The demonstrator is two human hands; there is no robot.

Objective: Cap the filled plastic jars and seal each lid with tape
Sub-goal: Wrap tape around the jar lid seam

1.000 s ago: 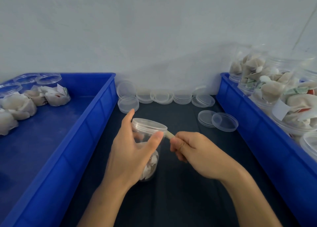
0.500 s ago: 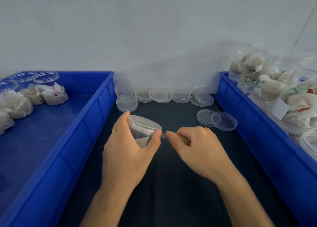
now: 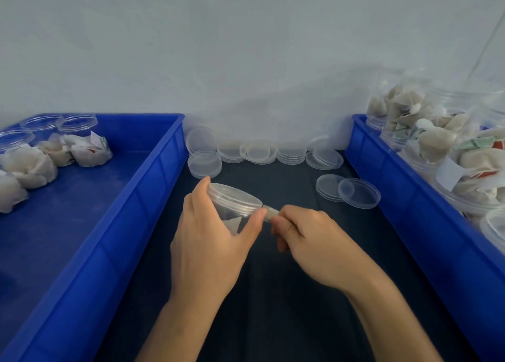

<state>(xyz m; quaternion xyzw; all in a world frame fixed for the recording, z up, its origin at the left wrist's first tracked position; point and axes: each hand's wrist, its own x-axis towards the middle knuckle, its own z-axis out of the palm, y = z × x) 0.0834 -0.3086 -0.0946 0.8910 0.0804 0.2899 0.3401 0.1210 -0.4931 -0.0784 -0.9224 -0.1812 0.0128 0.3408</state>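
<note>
A: Quick, the hands first.

B: Left hand (image 3: 207, 241) wraps the capped jar (image 3: 232, 206), thumb on the near side, fingers curled round the far side. Jar sits tilted over the dark mat (image 3: 287, 320), between the two blue bins. The lid (image 3: 233, 195) is on it.

A: Right?

B: Right hand (image 3: 308, 238) is closed in a pinch on a strip of tape (image 3: 270, 213). The strip runs from its fingertips to the lid's edge, just beside the left thumb tip.

A: Contents?

B: Pale pouches inside, mostly hidden by the palm. Can't count them.

A: Loose lids?

B: Along the wall, a row of clear lid stacks (image 3: 259, 154); roughly six stacks, and one lid leans upright against the wall. How many per stack I can't tell, too clear and overlapping. Two more lids (image 3: 348, 190) lie nearer, right of the jar, overlapping each other.

A: Bins?

B: Two. Left bin (image 3: 136, 211) holds finished jars lying on their sides at its far-left end; three lidded ends show plainly and more are cut off at the edge. Right bin (image 3: 410, 211) is packed with filled jars (image 3: 437, 148), at least five, blurred together at the frame edge, so no exact count.
</note>
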